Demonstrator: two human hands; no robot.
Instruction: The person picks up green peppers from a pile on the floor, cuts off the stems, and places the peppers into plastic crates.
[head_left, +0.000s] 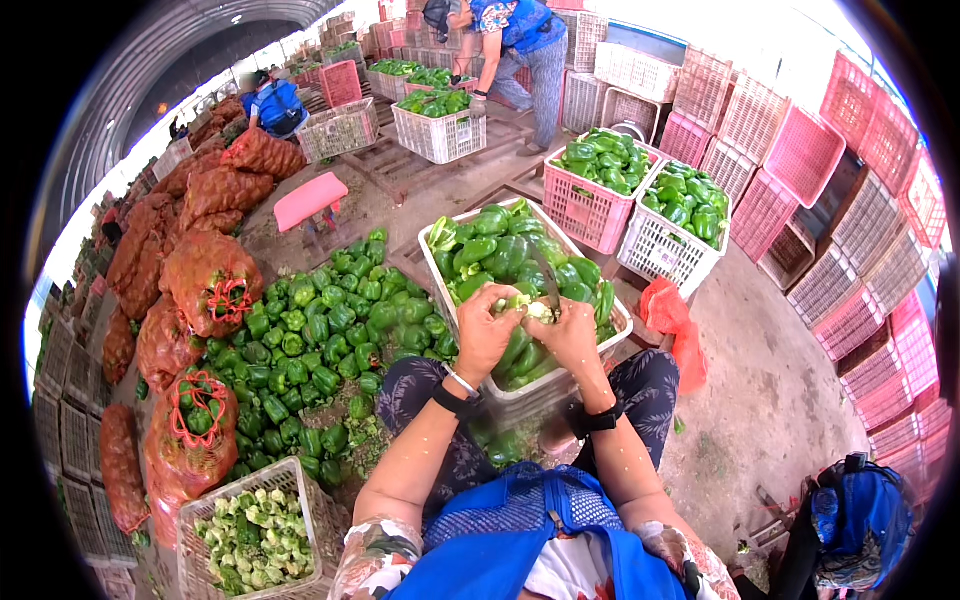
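Note:
Over a white plastic crate (619, 324) of green bell peppers (507, 256), my two hands meet close together. Between the fingertips of my left hand (484, 324) is a pale green pepper core (537, 309) with whitish seeds. My right hand (568, 334) grips a knife, its dark, curved blade (545, 271) pointing up and away from me; the handle is hidden in the fist. The fingers of both hands are around the core. Small pale seeds stick to both forearms.
Loose bell peppers (300, 337) cover the floor at left beside red mesh sacks (212, 274). A crate of cut cores (304, 480) stands lower left. Filled crates (671, 259) and a red plastic bag (673, 322) lie ahead right. Another person (517, 45) bends over crates.

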